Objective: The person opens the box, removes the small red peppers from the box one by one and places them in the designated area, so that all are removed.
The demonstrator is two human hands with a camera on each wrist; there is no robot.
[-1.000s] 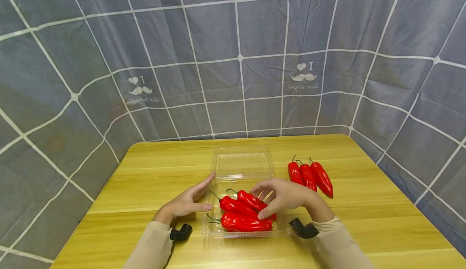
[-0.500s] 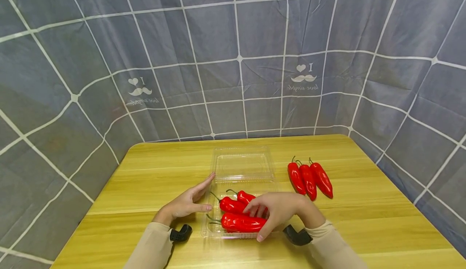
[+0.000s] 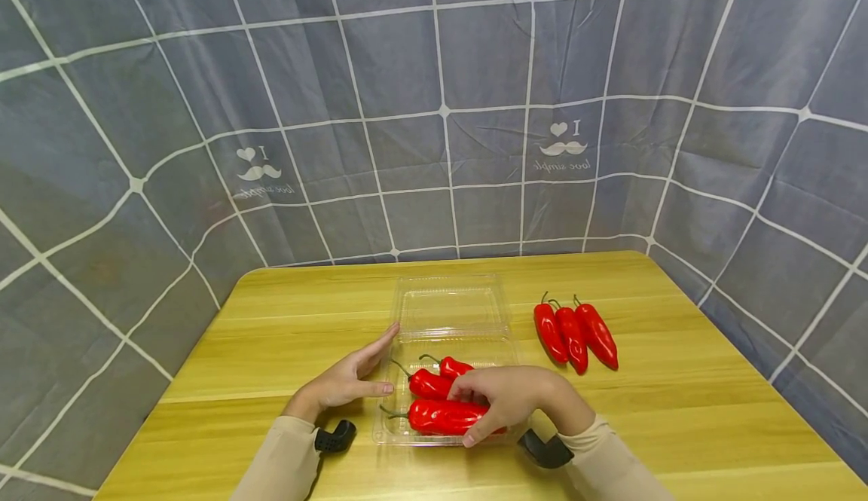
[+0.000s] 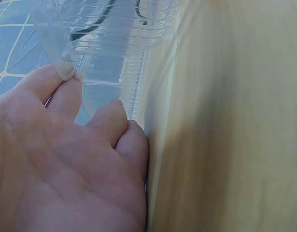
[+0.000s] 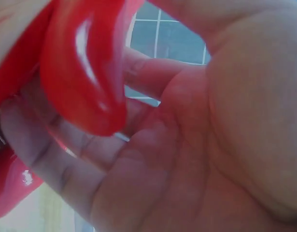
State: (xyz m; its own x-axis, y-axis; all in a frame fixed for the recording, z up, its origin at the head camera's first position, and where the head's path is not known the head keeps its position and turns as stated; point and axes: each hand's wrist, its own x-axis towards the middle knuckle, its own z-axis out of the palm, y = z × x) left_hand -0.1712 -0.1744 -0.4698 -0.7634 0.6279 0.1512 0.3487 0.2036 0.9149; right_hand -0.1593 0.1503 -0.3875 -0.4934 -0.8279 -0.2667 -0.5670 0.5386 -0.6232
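A clear plastic clamshell box (image 3: 398, 433) stands with its lid folded back on the wooden table, several glossy red peppers inside. My right hand (image 3: 508, 395) reaches in from the right and holds the front red pepper (image 3: 444, 416), thumb on the near side and fingers behind. Its tip (image 5: 85, 96) shows within the hand in the right wrist view. Behind it lie a middle pepper (image 3: 429, 384) and a back pepper (image 3: 454, 368), both partly covered by the hand. My left hand (image 3: 342, 380) rests along the box's left side, fingers extended; its fingertips touch the plastic in the left wrist view.
Three more red peppers (image 3: 573, 335) lie on the table to the right of the box, stems pointing away. The box's transparent lid (image 3: 449, 305) lies toward the back. A grey checked curtain (image 3: 475, 147) hangs behind the table (image 3: 285, 320).
My right hand has come down and forward from above the back peppers onto the front pepper, which has shifted and turned slightly. My left hand has stayed in place.
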